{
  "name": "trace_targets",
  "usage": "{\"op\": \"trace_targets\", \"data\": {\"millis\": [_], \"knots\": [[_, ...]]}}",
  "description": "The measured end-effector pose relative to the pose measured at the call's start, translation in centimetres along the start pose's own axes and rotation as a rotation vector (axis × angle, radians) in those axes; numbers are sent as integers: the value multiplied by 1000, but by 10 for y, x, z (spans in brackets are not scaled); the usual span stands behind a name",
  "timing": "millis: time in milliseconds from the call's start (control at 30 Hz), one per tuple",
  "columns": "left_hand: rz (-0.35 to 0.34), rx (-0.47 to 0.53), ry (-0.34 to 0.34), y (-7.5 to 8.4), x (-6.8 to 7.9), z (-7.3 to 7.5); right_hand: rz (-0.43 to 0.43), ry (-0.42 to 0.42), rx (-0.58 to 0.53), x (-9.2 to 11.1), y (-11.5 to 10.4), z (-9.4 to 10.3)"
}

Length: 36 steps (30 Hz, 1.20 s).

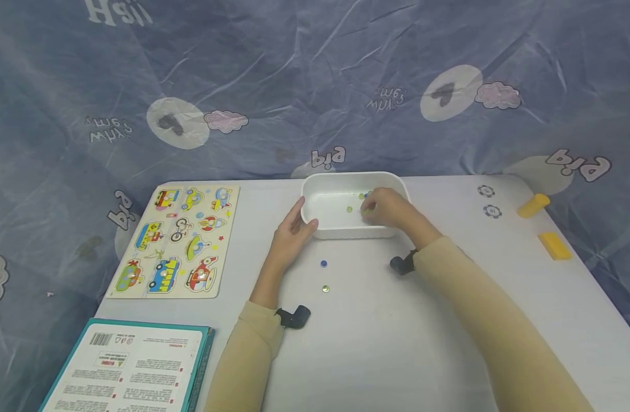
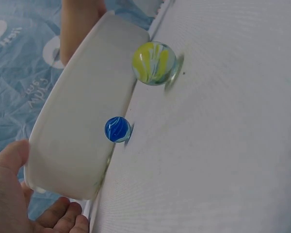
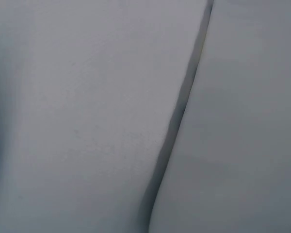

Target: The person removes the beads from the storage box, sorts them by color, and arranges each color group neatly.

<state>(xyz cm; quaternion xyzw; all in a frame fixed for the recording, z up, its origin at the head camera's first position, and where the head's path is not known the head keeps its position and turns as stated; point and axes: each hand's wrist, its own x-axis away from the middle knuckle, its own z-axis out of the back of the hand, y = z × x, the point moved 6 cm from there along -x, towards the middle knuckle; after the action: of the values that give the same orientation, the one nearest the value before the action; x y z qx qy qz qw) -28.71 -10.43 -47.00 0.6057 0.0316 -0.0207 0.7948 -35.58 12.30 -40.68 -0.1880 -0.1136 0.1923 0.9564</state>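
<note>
A white plastic tray (image 1: 356, 233) stands near the table's back edge with several small glass marbles (image 1: 349, 209) inside. My left hand (image 1: 290, 237) holds its left front corner, thumb (image 2: 14, 154) against the wall. Down inside the right part, my right hand (image 1: 389, 209) has its fingers bent close among the marbles; I cannot tell whether they pinch one. In front of the tray, a blue marble (image 2: 118, 129) and a yellow-green marble (image 2: 154, 63) lie on the table. The right wrist view shows the tray's wall (image 3: 233, 126) but no hand.
A wooden vehicle puzzle board (image 1: 183, 240) lies at the left, with a teal-edged book or box (image 1: 139, 366) nearer. Toward the right edge are a yellow cylinder (image 1: 533, 206) and a yellow block (image 1: 555, 246). Two round printed marks (image 1: 492, 212) show beside them. A patterned blue cloth (image 1: 273, 86) hangs behind.
</note>
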Motion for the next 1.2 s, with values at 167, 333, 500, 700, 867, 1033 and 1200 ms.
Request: {"op": "trace_targets", "data": {"millis": [167, 333, 500, 700, 867, 1033, 1200], "knots": [[11, -19, 12, 1, 1, 1, -29, -21, 25, -4, -1, -3], [8, -28, 9, 3, 1, -1, -50, -20, 42, -6, 2, -6], [8, -30, 10, 4, 2, -1, 6, 48, 43, -4, -4, -1], [14, -22, 11, 4, 2, 1, 80, 167, 17, 12, -25, 11], [2, -13, 12, 3, 2, 1, 126, 233, -8, 33, -44, 13], [5, -27, 19, 3, 3, 0, 195, 263, -76, 58, -57, 9], [21, -52, 28, 3, 2, 0, 240, 239, -192, 80, -64, -5]]}}
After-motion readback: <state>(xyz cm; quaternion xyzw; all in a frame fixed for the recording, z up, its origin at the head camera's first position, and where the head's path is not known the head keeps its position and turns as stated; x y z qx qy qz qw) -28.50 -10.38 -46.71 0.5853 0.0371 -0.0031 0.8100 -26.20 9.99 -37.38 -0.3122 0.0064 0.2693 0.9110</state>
